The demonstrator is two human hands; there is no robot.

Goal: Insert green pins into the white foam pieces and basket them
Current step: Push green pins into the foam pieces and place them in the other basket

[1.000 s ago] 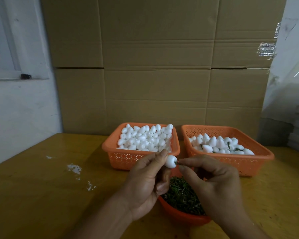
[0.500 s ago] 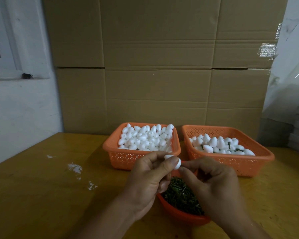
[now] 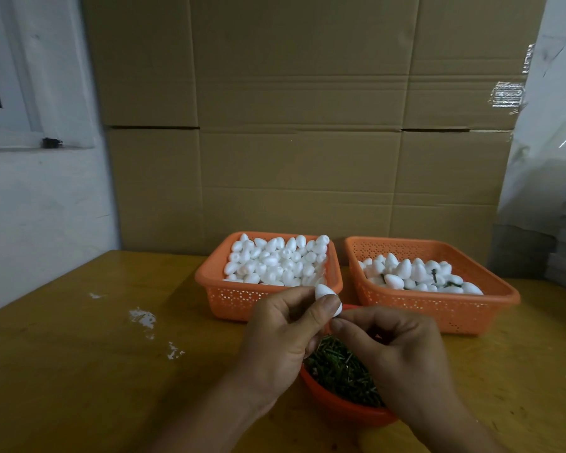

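held between the thumb and fingers of our left hand, the white foam piece sat above and just behind the bowl of green pins, in front of the near wall of the left basket. our right hand met it from the right, fingertips pinched together and touching the lower right end of the piece. we could not see the pin itself; it was hidden between the fingertips and the foam, so we judged rather than observed that a pin was being pressed in there.

the foam piece lay tilted, its long axis running from upper left to lower right, with the lower right end facing the right hand. that axis was the governing relation: in our judgement the push needed to run along it, from lower right toward upper left, with the left hand bracing against it. a push off that line could send the pin out through the side of the foam.

the right basket, which held foam pieces with green stems showing, stood behind and to the right of both hands. our right hand was the nearer one to it. the left basket held plain pieces only.
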